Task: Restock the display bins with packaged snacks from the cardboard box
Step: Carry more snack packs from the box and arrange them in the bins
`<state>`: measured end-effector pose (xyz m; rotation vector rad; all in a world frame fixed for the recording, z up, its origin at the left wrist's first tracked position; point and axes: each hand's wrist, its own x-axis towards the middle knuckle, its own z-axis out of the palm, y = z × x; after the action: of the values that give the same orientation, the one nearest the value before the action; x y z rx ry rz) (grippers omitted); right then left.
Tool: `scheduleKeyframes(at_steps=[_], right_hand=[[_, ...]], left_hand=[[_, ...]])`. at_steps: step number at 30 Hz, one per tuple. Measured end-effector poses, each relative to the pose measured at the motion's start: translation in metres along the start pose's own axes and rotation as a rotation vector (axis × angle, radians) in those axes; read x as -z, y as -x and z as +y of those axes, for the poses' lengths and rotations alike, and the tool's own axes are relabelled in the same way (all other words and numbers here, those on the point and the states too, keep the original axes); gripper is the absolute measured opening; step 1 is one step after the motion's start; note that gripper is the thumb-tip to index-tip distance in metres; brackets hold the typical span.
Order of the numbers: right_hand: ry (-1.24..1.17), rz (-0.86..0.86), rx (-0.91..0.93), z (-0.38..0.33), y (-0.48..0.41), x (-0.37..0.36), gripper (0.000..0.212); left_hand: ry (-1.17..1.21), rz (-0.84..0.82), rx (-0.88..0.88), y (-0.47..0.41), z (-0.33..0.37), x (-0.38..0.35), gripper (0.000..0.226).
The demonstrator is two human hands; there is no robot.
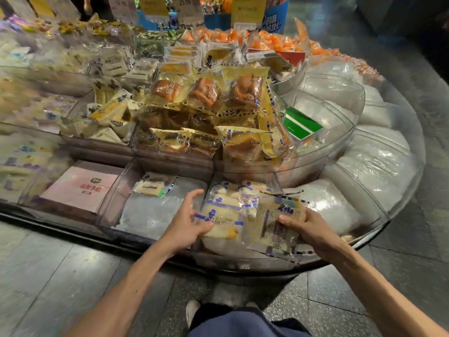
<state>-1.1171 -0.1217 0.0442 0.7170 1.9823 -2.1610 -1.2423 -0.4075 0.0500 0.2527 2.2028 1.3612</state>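
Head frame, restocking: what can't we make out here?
1. Cardboard box: outside the head view.
2. Far-left bins: head view, motion blur, contents unidentifiable.
3. Price signs: cut by top edge, mostly unreadable.
4. Snack packets held by left hand and right hand: overlapping, count unclear.

Cakes: pale cream, clear wrappers printed blue-purple.
Buns: golden brown, yellow wrappers with blue checked edging.
Flat box: pink, red lettering.
Small box: green, white diagonal stripe.
Far packets: orange.
Bags: milky white.
Signs: yellow.
Floor: grey tiles.
Trousers: dark blue.
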Motion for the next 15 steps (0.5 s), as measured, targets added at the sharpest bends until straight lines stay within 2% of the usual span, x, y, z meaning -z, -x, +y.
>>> scheduleKeyframes(at_steps=[1, 3, 6, 9, 12, 15], right_hand=[[0.008, 0.005, 0.005, 0.002, 0.000, 0.001, 0.050], [0.016, -0.001, 0.010, 0.004, 0.001, 0.002, 0.046], [0.021, -0.009, -0.007, 0.007, 0.002, 0.000, 0.050], [0.031, -0.013, -0.012, 0.010, 0.003, -0.001, 0.051], [0.043, -0.009, -0.012, 0.013, 0.006, -0.001, 0.050], [0.039, -0.007, -0.015, 0.014, 0.009, 0.001, 0.053]], left_hand=[[-0.014, -0.003, -0.016, 0.002, -0.005, 0.003, 0.077], [-0.103, -0.030, -0.031, 0.003, -0.019, 0.002, 0.080], [-0.348, -0.095, -0.064, 0.005, -0.032, -0.006, 0.053], [-0.557, -0.092, -0.168, 0.004, -0.035, -0.012, 0.032], [-0.807, -0.128, -0.305, 0.003, -0.039, -0.015, 0.021], [-1.061, -0.141, -0.422, -0.003, -0.047, -0.015, 0.021]])
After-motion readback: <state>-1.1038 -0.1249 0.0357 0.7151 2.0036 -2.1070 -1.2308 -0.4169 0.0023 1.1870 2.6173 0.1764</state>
